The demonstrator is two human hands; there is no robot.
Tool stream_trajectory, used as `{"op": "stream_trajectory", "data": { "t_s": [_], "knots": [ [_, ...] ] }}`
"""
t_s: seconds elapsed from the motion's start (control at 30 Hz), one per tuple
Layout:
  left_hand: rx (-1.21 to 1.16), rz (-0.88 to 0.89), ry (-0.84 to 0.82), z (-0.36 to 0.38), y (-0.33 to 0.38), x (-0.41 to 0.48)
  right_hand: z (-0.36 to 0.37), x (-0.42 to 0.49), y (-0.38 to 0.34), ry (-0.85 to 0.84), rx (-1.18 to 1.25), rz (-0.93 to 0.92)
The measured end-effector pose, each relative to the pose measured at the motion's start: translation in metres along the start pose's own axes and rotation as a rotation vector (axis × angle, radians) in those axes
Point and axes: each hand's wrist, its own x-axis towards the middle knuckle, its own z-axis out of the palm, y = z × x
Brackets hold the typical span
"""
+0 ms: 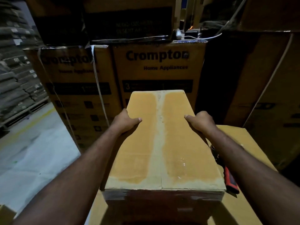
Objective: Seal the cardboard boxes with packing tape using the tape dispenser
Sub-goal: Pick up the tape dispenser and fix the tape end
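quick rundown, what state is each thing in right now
tan cardboard box: flaps closed, centre seam taped, held at both sides
left hand: grips the box's left edge, thumb on top
right hand: grips the box's right edge, thumb on top
red tape dispenser: lying unused right of the box, partly hidden
printed brown cartons behind: closed, stacked

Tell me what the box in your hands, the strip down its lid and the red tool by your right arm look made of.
Box: matte brown cardboard, with a flap seam and scuffed pale edges. Strip: probably thin plastic tape, pale, with shiny glints beside it. Red tool: likely smooth plastic with dark parts; mostly hidden by the forearm, unsure.
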Motion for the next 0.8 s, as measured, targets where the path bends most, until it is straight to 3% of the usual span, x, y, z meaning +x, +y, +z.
{"op": "stream_trajectory", "data": {
  "t_s": [0.23, 0.4, 0.5, 0.6, 0.7, 0.8],
  "knots": [
    [0.519, 0.136, -0.084, 0.018, 0.033, 0.019, 0.009, 0.022, 0.003, -0.041, -0.039, 0.008],
    [0.608, 0.474, -0.328, 0.035, 0.062, 0.007, 0.008, 0.021, 0.005, -0.055, -0.059, 0.024],
    [0.657, 0.524, -0.405, 0.040, 0.067, 0.009, 0.005, 0.017, 0.009, -0.059, -0.034, 0.025],
    [0.675, 0.544, -0.401, 0.042, 0.059, 0.014, -0.005, 0.008, 0.014, -0.126, 0.113, 0.031],
    [0.704, 0.580, -0.330, 0.047, 0.047, 0.020, -0.016, 0.010, 0.040, -0.084, 0.336, 0.169],
    [0.723, 0.612, -0.308, 0.052, 0.041, 0.026, -0.030, 0.017, 0.089, 0.072, 0.233, 0.338]
  ]
}}
